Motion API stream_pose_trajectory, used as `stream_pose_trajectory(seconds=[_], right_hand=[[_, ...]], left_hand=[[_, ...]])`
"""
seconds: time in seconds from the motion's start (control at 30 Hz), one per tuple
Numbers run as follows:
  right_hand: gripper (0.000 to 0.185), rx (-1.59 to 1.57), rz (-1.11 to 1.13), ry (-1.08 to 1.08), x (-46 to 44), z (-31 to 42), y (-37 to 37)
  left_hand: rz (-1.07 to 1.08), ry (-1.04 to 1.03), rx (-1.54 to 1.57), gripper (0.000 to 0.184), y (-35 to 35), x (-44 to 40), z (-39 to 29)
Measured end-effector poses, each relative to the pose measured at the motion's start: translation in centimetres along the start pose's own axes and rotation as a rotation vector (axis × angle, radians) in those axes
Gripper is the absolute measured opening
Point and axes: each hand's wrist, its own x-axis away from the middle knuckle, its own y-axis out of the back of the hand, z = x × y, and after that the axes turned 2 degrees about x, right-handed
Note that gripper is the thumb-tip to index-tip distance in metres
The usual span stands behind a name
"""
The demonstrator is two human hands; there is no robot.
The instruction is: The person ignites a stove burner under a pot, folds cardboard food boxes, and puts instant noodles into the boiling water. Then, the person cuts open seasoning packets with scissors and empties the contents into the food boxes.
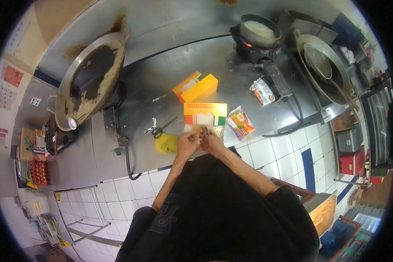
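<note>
My left hand (187,144) and my right hand (212,142) are close together at the counter's near edge, fingers drawn in. Small pieces at the fingertips are too blurred to name. Just beyond them lies an open cardboard box (205,109) with an orange-yellow flap and a white inside, its near part covered by my hands. A yellow plastic bag (166,144) lies against my left hand, with black-handled scissors (161,129) beside it. To the right of the box is a colourful food packet (240,124).
Behind the open box stands another orange-yellow box (198,88). A silver packet (262,91) lies further right. At the back, a pan (260,31) sits over a lit burner. Large woks stand left (61,100) and right (343,65), the right one holding a strainer (317,61).
</note>
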Motion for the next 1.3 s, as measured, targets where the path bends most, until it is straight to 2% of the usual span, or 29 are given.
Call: stream_pose_trajectory(seconds=[0.03,0.1,0.17,0.23,0.3,0.33,0.4,0.43,0.5,0.57,0.63,0.67,0.7,0.77,0.87,0.9,0.97,1.0,1.03,1.1,1.17,1.23,1.3], right_hand=[[0.025,0.04,0.019,0.023,-0.2,-0.4,0.1],[0.022,0.085,0.037,0.071,-0.3,-0.6,-0.2],[0.018,-0.027,-0.018,0.094,-0.2,-1.1,-0.5],[0.019,0.002,0.014,0.069,-0.4,-1.2,-0.1],[0.02,0.029,-0.088,0.076,-0.3,-1.5,-0.5],[0.02,0.025,-0.087,0.075,-0.3,-1.7,-0.7],[0.023,0.191,-0.116,0.174,0.3,-1.5,-1.1],[0.023,0.185,-0.115,0.175,0.5,-2.0,-1.2],[0.024,0.351,-0.112,0.248,-1.2,-2.3,-0.2],[0.026,0.952,-0.056,0.803,-7.1,-5.0,4.1],[0.032,1.019,-0.301,0.537,-2.5,-2.9,0.8],[0.034,0.98,-0.345,0.605,-2.7,-3.1,0.8],[0.033,1.102,-0.349,0.694,-2.5,-3.2,0.8],[0.034,1.393,-0.287,0.67,-2.0,-3.1,0.6],[0.034,1.495,-0.287,0.648,-0.8,-3.1,-0.2],[0.034,1.483,-0.317,0.659,-1.9,-3.6,0.3],[0.033,1.46,-0.319,0.887,-5.5,-4.2,2.1],[0.025,1.418,-0.396,1.002,-4.7,-3.8,1.8],[0.025,1.413,-0.404,1.002,-3.9,-3.1,2.0],[0.02,0.036,0.056,0.198,-0.8,-1.3,1.2],[0.021,-0.042,0.04,0.19,1.2,-0.8,-0.3],[0.026,-0.307,0.139,0.051,1.9,-0.5,-0.8],[0.028,-0.305,0.197,0.002,0.2,-1.0,0.6]], left_hand=[[-0.003,-0.014,0.001,0.024,-0.3,-0.2,0.4],[0.224,0.173,0.085,0.028,-1.6,-1.0,1.6],[0.2,0.178,0.077,0.027,-2.8,-1.5,2.3],[0.173,0.192,0.064,0.026,-3.6,-2.2,3.4],[0.233,0.319,0.239,0.027,-3.9,-2.6,4.0],[0.233,0.32,0.235,0.027,-3.9,-2.7,4.5],[0.232,0.358,0.492,0.025,-3.5,-2.6,3.7],[0.234,0.357,0.487,0.025,-3.3,-2.0,3.3],[0.244,0.53,0.58,0.027,-2.8,-2.2,2.2],[0.21,0.5,0.583,0.028,-3.2,-2.2,2.3],[0.066,0.496,0.562,0.033,-3.7,-1.7,1.6],[0.027,0.468,0.512,0.039,-4.1,-1.8,2.1],[0.035,0.443,0.508,0.039,-4.6,-1.9,2.8],[-0.074,0.526,0.447,0.041,-5.4,-2.2,3.8],[-0.125,0.466,0.47,0.038,-5.4,-1.7,3.8],[-0.102,0.446,0.464,0.038,-5.2,-1.7,3.9],[-0.028,0.415,0.551,0.033,-4.9,-2.1,3.8],[0.058,0.444,0.575,0.03,-4.0,-1.0,2.2],[0.065,0.441,0.571,0.03,-4.1,-0.8,2.3],[0.338,0.398,0.936,0.03,-3.7,-0.5,3.3],[0.388,0.39,1.015,0.027,-3.4,0.3,2.1],[0.465,0.454,1.161,0.028,-3.6,0.1,3.9],[0.431,0.49,1.131,0.024,-3.2,0.9,2.4]])
